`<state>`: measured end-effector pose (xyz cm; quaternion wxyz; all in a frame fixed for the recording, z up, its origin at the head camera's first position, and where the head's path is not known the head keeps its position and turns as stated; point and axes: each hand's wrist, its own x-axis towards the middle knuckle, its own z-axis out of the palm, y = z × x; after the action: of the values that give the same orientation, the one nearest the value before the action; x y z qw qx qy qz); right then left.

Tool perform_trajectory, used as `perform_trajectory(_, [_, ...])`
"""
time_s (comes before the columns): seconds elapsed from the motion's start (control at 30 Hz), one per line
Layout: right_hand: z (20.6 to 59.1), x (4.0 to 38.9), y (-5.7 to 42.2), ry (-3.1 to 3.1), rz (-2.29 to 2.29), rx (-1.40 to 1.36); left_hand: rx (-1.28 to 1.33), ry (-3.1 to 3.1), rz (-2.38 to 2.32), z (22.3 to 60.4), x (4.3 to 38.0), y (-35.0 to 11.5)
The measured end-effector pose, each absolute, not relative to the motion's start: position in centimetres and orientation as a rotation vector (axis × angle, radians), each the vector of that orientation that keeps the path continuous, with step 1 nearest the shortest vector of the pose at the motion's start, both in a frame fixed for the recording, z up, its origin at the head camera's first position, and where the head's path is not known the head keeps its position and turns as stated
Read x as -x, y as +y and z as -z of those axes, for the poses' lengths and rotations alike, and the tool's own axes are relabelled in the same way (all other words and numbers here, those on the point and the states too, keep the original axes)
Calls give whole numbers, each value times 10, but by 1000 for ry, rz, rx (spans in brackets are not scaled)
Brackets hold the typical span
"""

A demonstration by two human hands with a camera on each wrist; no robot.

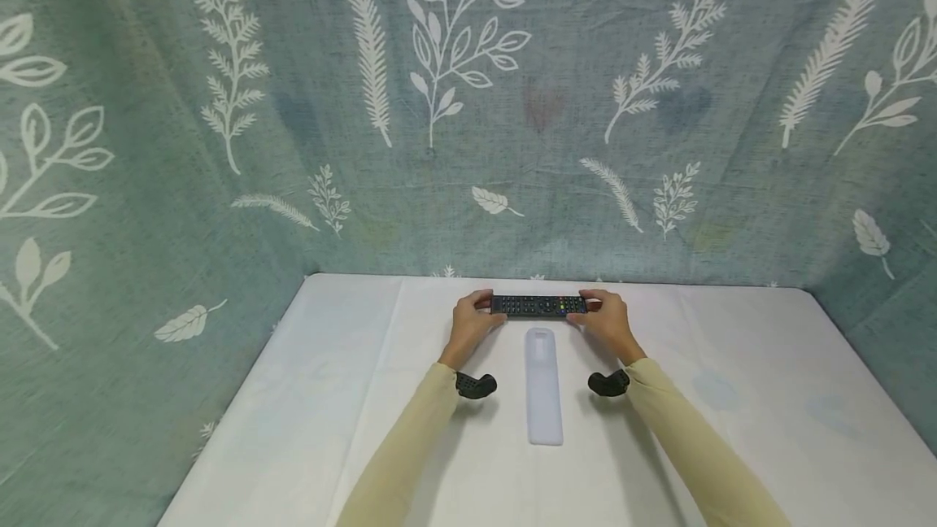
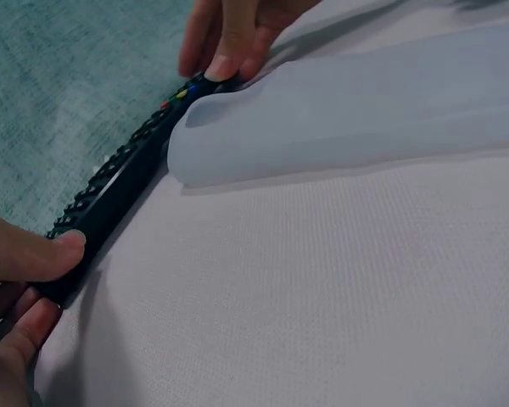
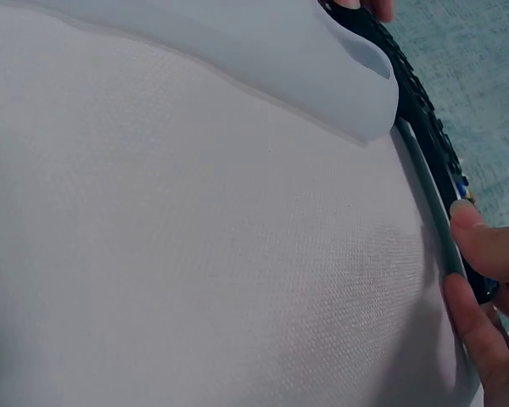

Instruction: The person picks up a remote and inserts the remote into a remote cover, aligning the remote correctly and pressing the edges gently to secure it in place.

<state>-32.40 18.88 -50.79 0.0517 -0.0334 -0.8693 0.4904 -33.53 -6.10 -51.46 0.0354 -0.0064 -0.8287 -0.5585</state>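
Note:
A black remote control (image 1: 538, 307) lies crosswise near the far edge of the table, its colored buttons toward the right end. My left hand (image 1: 471, 322) pinches its left end between thumb and fingers. At the other end my right hand (image 1: 607, 320) grips it the same way; the right wrist view shows the right thumb (image 3: 483, 246) on the remote's side. Just nearer than the remote, a translucent white silicone remote cover (image 1: 543, 389) lies lengthwise on the table, with an opening at its far end. In the left wrist view the cover (image 2: 348, 110) overlaps part of the remote.
A white cloth covers the table (image 1: 315, 413). Green-grey curtains (image 1: 468, 210) with white leaf prints hang behind and at both sides. Black wrist camera mounts (image 1: 477, 385) stick inward from both sleeves, beside the cover.

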Motion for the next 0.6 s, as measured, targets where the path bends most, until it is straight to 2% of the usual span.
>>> perform_trajectory(0.6, [496,315,190,-2593,-1641,-2,91,-2451,1822,498,332,-73])
